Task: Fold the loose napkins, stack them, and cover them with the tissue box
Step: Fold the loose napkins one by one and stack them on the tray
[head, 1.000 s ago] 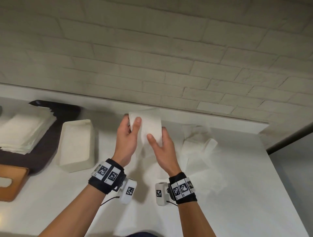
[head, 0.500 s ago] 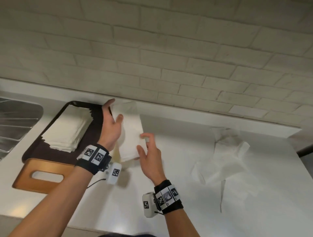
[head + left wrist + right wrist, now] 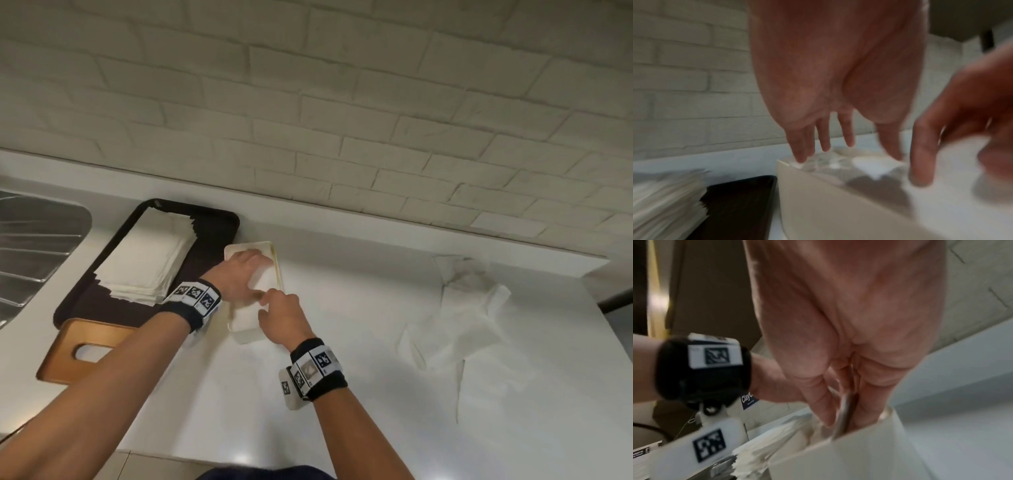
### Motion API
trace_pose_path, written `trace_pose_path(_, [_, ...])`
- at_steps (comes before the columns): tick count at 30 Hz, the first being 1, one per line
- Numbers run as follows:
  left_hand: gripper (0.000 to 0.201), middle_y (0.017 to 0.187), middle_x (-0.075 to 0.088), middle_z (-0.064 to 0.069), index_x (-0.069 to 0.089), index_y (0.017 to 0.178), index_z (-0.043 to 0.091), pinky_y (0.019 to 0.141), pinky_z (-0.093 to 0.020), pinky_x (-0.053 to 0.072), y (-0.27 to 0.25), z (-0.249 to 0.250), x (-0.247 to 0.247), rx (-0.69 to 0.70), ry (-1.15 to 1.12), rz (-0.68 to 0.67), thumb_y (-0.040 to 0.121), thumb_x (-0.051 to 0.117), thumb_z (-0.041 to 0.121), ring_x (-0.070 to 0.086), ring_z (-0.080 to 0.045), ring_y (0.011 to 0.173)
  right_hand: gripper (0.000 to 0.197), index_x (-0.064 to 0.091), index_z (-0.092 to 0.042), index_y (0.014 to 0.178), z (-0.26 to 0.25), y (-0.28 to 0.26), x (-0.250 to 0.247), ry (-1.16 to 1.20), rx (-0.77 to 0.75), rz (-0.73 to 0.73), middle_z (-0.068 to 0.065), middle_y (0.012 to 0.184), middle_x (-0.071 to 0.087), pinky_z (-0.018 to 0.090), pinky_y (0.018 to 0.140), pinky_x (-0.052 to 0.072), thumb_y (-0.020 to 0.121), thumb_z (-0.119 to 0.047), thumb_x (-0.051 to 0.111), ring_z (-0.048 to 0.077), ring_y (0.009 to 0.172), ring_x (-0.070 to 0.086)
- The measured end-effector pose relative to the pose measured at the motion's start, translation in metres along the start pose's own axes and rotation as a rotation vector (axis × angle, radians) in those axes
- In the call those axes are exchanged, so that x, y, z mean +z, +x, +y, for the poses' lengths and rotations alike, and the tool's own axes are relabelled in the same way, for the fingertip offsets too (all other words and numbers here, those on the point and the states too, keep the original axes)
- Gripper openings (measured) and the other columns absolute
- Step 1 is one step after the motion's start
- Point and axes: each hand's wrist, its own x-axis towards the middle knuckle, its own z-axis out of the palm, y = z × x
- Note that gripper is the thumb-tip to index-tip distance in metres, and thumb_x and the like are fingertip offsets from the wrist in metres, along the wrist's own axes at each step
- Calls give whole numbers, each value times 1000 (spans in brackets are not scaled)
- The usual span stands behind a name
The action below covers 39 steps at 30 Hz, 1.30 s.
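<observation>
An open cream tissue box point(image 3: 251, 337) stands on the white counter beside a dark tray point(image 3: 212, 233). A folded white napkin point(image 3: 265, 284) lies inside it. My left hand point(image 3: 248, 274) reaches into the box with straight, spread fingers point(image 3: 824, 142) pressing the napkin point(image 3: 869, 165) down. My right hand point(image 3: 277, 305) is at the box's near right edge; in the blurred right wrist view its thumb and fingers point(image 3: 865, 402) seem to pinch the napkin's edge just above the box wall point(image 3: 859, 451). Loose crumpled napkins point(image 3: 469, 322) lie far right.
A stack of folded napkins point(image 3: 147, 263) sits on the dark tray. A wooden lid with a slot point(image 3: 68, 356) lies at the tray's near end. A steel drainboard point(image 3: 34, 240) is at the far left. A brick wall runs behind the counter.
Both hands carried the folded napkin left and down from mid-air into the cream box. The left hand went from gripping it to pressing it flat.
</observation>
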Motion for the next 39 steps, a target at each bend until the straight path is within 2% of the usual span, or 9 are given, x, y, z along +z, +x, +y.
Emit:
trace_pose_path(3, [124,179,6,-4,16,168,37,130,-55,23,7,7,10,-40,230,-169,70,83,76,13,-32,164,30,68,-24,130,18,-14,-27,-6,-73,150,6,116,77,41,91,62,103,-17,56,28,104,75])
trace_pose_path(6, [133,178,10,-5,21,167,34,130,-54,24,5,9,11,-72,121,-122,62,93,68,13,-32,163,26,69,-29,123,66,-31,-71,-15,-53,302,-8,106,79,38,87,61,102,-18,58,18,100,74])
trace_pose_path(12, [63,146,56,-6,56,143,17,111,-44,42,-17,73,26,50,-266,531,88,86,22,49,-30,136,69,63,-34,132,226,-56,-162,-381,165,247,-5,139,64,35,95,52,80,10,52,22,127,63])
trace_pose_path(18, [8,103,71,10,70,103,27,90,-39,56,4,178,79,230,-356,333,96,73,25,67,-15,97,96,24,-50,165,337,-47,-191,-354,286,111,1,171,29,46,123,34,85,-31,73,24,158,28])
trace_pose_path(21, [8,93,73,16,70,94,35,85,-40,60,32,235,120,226,-456,136,93,66,42,69,-7,86,74,43,-35,157,354,-39,-184,-275,304,229,1,147,57,47,114,37,90,-38,74,30,144,41])
trace_pose_path(27, [87,134,63,13,50,147,32,107,-31,47,65,318,162,66,-774,61,75,91,61,57,-6,123,16,72,-42,102,358,-62,-191,45,-82,394,-24,105,74,34,100,50,96,-29,79,1,108,62])
trace_pose_path(32, [13,81,74,15,76,87,28,72,-22,47,75,351,143,160,-949,250,90,88,25,63,-1,74,15,71,-30,108,344,-81,-231,248,-214,364,-17,109,75,15,95,47,98,-37,80,3,110,67])
trace_pose_path(35, [9,83,79,10,81,88,23,75,-27,53,75,360,130,130,-984,312,97,80,24,69,-7,77,35,68,-32,118,349,-79,-248,204,-136,165,-15,111,72,11,86,47,91,-48,84,-5,105,63])
trace_pose_path(39, [18,94,81,13,83,95,23,89,-30,55,75,355,127,3,-857,410,102,74,37,75,-7,95,45,73,-32,119,364,-70,-247,101,-49,49,-13,104,76,27,88,56,84,-56,87,0,97,70])
